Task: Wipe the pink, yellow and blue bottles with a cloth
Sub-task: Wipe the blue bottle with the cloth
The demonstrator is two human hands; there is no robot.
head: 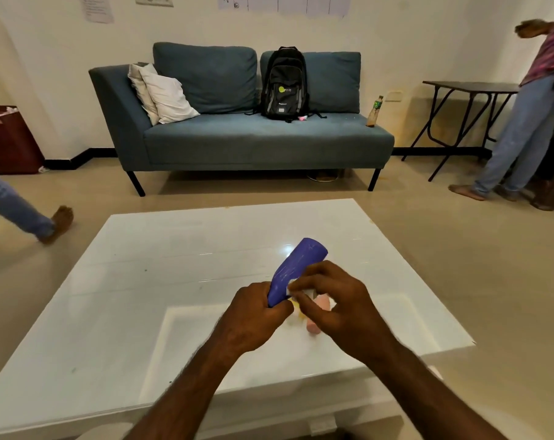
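I am looking down over a glossy white table [142,281] at my two bare hands, which meet above its near right part. My left hand [253,315] is closed around the lower end of the blue bottle [296,268], holding it lifted off the table and tilted so its far end points up and away to the right. My right hand [329,300] is curled against the bottle's side, fingers pinching a small piece of white cloth [304,292] that only just shows between them. Under the hands, lying on the table, I can make out part of the pink bottle [317,315], and touching it a sliver of the yellow bottle [296,308], both mostly hidden. I judge the blue bottle is the one being wiped now. I cannot tell whether the pink and yellow ones are already done; lying set aside, they may be either finished or waiting. Behind the table stands a blue sofa [237,134].
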